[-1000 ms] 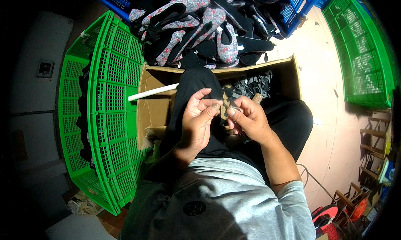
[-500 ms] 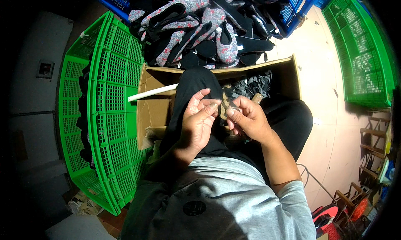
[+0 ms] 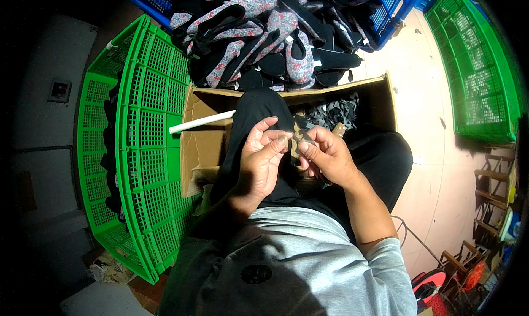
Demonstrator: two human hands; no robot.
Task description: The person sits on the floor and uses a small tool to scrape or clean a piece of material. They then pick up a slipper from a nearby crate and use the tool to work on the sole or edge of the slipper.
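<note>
Both hands are raised over my lap, their fingertips close together. My left hand (image 3: 263, 161) is turned palm up, its thumb pressed to the fingers in a pinch. Whatever may sit in that pinch is too small to make out. Thumb and forefinger of my right hand (image 3: 329, 157) are closed on a small dark scrap (image 3: 306, 137), which looks thin and flat. Just beyond the hands, a heap of grey and black scraps (image 3: 333, 113) lies in an open cardboard box (image 3: 390, 98).
A pile of floral and black slippers (image 3: 264, 32) spills from a blue crate (image 3: 388, 10) ahead. Green crates stand at left (image 3: 151, 140) and far right (image 3: 474, 68). A white tube (image 3: 201, 121) leans across the box. Wooden racks (image 3: 492, 174) stand at the right.
</note>
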